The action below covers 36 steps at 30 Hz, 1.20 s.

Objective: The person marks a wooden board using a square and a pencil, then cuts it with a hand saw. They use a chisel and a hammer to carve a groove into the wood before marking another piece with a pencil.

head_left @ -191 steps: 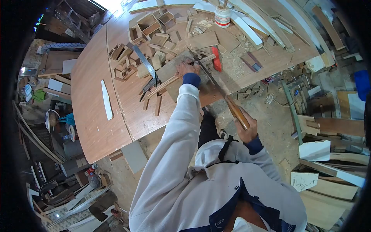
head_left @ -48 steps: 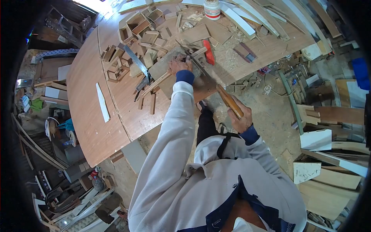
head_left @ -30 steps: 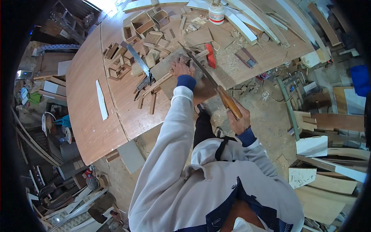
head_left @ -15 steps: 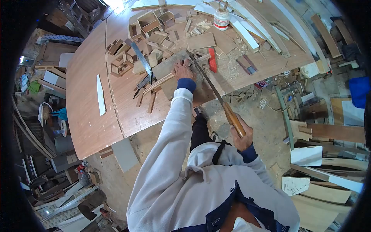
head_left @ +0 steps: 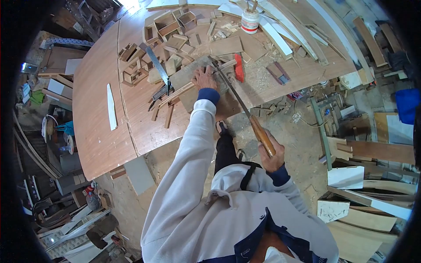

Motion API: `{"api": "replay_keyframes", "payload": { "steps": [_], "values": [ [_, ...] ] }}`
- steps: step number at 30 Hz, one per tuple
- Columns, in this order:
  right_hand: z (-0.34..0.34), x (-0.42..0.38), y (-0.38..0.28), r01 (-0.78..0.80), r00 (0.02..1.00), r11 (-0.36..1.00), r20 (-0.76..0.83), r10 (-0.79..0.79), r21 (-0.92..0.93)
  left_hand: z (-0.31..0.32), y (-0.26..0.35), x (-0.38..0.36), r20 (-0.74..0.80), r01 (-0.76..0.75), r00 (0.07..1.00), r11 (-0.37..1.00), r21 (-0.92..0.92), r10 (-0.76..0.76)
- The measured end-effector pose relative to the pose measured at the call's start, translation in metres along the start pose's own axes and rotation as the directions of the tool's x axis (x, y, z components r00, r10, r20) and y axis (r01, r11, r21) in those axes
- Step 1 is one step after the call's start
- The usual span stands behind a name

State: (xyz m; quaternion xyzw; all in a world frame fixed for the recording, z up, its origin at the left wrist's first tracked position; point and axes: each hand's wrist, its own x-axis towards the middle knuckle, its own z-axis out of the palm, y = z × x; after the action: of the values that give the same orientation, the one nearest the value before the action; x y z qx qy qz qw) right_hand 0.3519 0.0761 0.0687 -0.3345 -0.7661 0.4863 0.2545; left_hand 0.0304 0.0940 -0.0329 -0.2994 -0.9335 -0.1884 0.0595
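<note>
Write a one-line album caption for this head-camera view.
A wooden-handled saw in the grip of the right hand, with the left hand resting over a wooden strip at a cluttered table.

Handsaw and wooden strip: portions obscured, cropped or illegible.
Left hand is covering the strip's middle stretch, hiding whatever contact its palm is making; right hand is concealing part of the wooden handle; saw teeth are appearing too small to tell. Label print on the white tub is escaping reading. Pale jacket is running off the bottom edge. Blue item is fading into the dark right-hand border, its kind escaping identification.
</note>
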Motion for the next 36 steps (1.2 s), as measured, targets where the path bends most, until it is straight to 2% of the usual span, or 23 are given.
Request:
{"api": "replay_keyframes", "payload": {
  "steps": [2,4,5,7,12,14,18,20,22,23,25,26,28,30,32,33,35,36],
  "values": [
    [-0.005,-0.006,-0.003,0.03,0.999,0.999,0.015,-0.03,-0.016,0.008,-0.004,0.0,-0.02,0.003,1.0,1.0,-0.002,-0.003],
    [-0.005,-0.009,0.004,0.057,0.998,0.998,0.008,-0.057,-0.025,0.015,-0.006,0.002,-0.136,-0.021,0.99,1.0,0.005,0.021],
    [-0.004,-0.011,0.008,0.078,0.997,0.996,-0.003,-0.079,-0.033,0.018,-0.009,0.0,-0.134,-0.017,0.991,1.0,0.004,0.017],
    [0.006,0.004,0.008,0.089,0.996,0.996,-0.007,-0.089,-0.03,-0.009,0.003,-0.004,-0.006,-0.012,1.0,0.998,-0.066,0.012],
    [0.031,0.042,0.006,0.123,0.992,0.989,-0.001,-0.123,-0.083,0.002,-0.005,0.005,0.093,0.013,0.996,1.0,0.017,-0.014],
    [0.02,0.03,0.002,0.068,0.998,0.997,0.018,-0.067,-0.023,0.006,-0.005,-0.001,0.124,0.038,0.991,0.999,0.017,-0.04],
    [-0.001,0.0,0.006,0.174,0.985,0.982,0.0,-0.174,-0.069,0.011,-0.006,0.003,0.005,0.017,1.0,0.999,-0.04,-0.017],
    [0.001,-0.002,0.004,0.149,0.988,0.985,-0.023,-0.151,-0.084,0.004,-0.003,0.001,-0.036,0.0,0.999,0.996,-0.086,-0.003],
    [0.016,0.017,0.005,0.088,0.996,0.994,-0.024,-0.089,-0.058,0.004,-0.002,-0.001,-0.078,-0.023,0.997,1.0,-0.009,0.023],
    [0.022,0.026,0.007,0.031,0.999,0.999,-0.018,-0.032,-0.027,0.002,0.0,-0.004,-0.077,-0.028,0.997,1.0,-0.009,0.027],
    [0.029,0.038,0.012,0.087,0.996,0.996,-0.023,-0.088,-0.021,-0.012,0.004,-0.002,0.038,0.005,0.999,0.999,-0.05,-0.003],
    [0.031,0.039,0.014,0.135,0.991,0.991,-0.022,-0.135,-0.024,-0.006,0.0,-0.002,0.037,0.0,0.999,0.999,-0.051,0.002],
    [0.031,0.038,0.018,0.151,0.988,0.988,-0.033,-0.152,-0.025,0.009,-0.007,0.001,-0.062,-0.052,0.997,0.999,0.013,0.053],
    [0.03,0.039,0.015,0.175,0.983,0.984,-0.048,-0.176,-0.024,-0.003,-0.004,-0.002,-0.033,-0.074,0.997,0.997,-0.014,0.074],
    [0.027,0.037,0.006,-0.044,0.995,0.999,0.085,0.044,0.002,-0.014,0.0,-0.005,0.003,-0.095,0.995,0.995,-0.038,0.095],
    [0.026,0.037,0.003,-0.042,0.996,0.999,0.079,0.042,-0.001,-0.014,0.0,-0.005,0.032,-0.086,0.996,0.996,-0.028,0.086],
    [0.024,0.037,-0.001,-0.201,0.967,0.978,0.175,0.187,0.062,-0.016,0.001,-0.005,0.058,-0.074,0.995,0.997,-0.03,0.075],
    [0.026,0.037,-0.001,-0.201,0.967,0.978,0.17,0.188,0.063,-0.014,0.0,-0.004,0.058,-0.079,0.995,0.996,-0.031,0.081]
  ]
}}
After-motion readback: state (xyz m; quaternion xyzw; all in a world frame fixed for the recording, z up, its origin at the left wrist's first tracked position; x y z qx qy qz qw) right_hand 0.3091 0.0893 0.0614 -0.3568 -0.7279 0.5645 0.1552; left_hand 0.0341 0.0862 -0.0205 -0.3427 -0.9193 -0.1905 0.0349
